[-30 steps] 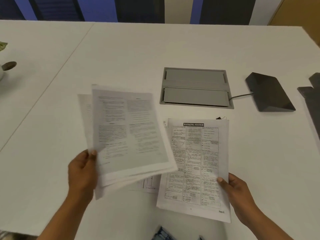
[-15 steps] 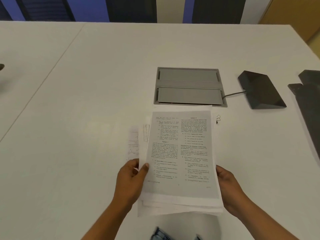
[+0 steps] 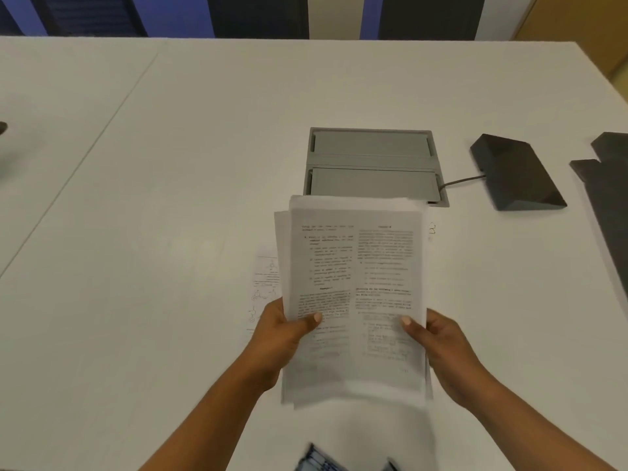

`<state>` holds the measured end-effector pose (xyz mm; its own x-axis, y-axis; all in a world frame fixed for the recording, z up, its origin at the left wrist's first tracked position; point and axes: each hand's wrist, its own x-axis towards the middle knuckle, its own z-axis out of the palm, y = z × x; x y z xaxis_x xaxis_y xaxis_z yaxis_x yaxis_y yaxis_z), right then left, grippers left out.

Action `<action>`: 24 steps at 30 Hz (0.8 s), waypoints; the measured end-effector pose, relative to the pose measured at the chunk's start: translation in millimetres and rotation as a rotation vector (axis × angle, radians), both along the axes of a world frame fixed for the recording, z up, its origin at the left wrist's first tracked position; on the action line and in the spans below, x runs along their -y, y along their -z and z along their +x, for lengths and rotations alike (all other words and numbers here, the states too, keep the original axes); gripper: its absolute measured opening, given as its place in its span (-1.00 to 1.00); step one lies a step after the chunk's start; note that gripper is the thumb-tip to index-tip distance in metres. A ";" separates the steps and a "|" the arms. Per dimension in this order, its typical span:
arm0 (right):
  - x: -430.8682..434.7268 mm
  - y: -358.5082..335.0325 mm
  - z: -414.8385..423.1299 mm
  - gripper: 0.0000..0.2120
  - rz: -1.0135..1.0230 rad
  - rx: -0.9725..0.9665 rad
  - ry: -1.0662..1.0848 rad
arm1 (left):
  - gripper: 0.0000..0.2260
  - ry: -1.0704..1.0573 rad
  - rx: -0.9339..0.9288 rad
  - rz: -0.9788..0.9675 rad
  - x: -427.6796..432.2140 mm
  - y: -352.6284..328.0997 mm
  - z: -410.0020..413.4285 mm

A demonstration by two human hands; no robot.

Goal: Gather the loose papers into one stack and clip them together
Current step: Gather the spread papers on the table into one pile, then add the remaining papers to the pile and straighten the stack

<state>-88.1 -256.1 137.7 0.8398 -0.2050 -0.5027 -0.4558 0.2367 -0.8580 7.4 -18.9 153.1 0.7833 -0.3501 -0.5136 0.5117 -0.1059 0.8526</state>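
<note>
A stack of printed papers (image 3: 355, 277) is lifted off the white table (image 3: 170, 232) in front of me, its edges slightly uneven. My left hand (image 3: 283, 334) grips its left edge, thumb on the top sheet. On the stack's right edge, my right hand (image 3: 441, 345) holds the same way. One loose sheet with diagrams (image 3: 265, 287) lies flat on the table, partly hidden under the stack's left side. A small wire clip (image 3: 432, 228) lies on the table just right of the stack's top corner.
A grey cable hatch (image 3: 372, 164) is set into the table behind the stack. A dark wedge-shaped device (image 3: 516, 171) with a cable sits to its right, and dark flat pieces (image 3: 605, 198) lie at the right edge. A seam runs across the table at left.
My left hand brought its sheets over onto the sheet held by my right hand. Both hands now hold one stack, raised off the table.
</note>
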 end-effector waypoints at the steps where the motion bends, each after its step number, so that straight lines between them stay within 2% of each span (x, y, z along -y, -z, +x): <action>1: 0.4 -1.8 4.1 -0.51 -0.061 0.045 0.026 | -0.70 -0.022 0.060 0.012 4.4 -2.1 0.9; 3: 0.7 -7.6 12.7 -0.76 -0.127 0.126 0.094 | -0.70 -0.083 0.198 0.022 12.2 -7.8 3.6; 7: 2.9 -18.6 23.3 -0.62 -0.174 0.297 0.147 | -0.70 -0.064 0.475 0.055 17.1 -14.6 9.1; 9: 2.8 -20.4 24.0 -0.58 -0.210 0.321 0.155 | -0.64 -0.064 0.541 0.076 15.8 -13.7 10.5; 13: 0.7 -6.9 22.0 -0.65 -0.281 0.244 0.086 | -0.58 -0.044 0.511 0.049 18.3 -1.9 10.1; 18: -5.5 15.3 17.6 -0.64 -0.313 0.119 -0.044 | -0.69 -0.026 0.410 0.066 19.2 21.2 9.1; 21: -6.2 18.9 14.9 -0.66 -0.317 0.102 -0.038 | -0.76 -0.048 0.373 0.055 14.7 21.5 11.3; 24: -3.1 13.9 13.4 -0.87 -0.375 0.075 -0.070 | -0.76 -0.088 0.346 0.000 11.2 8.4 17.5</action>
<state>-74.7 -253.0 123.8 0.8901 -0.3035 -0.3399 -0.3921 -0.1298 -0.9107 24.9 -30.0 144.6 0.9381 -0.2733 -0.2128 0.2001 -0.0739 0.9770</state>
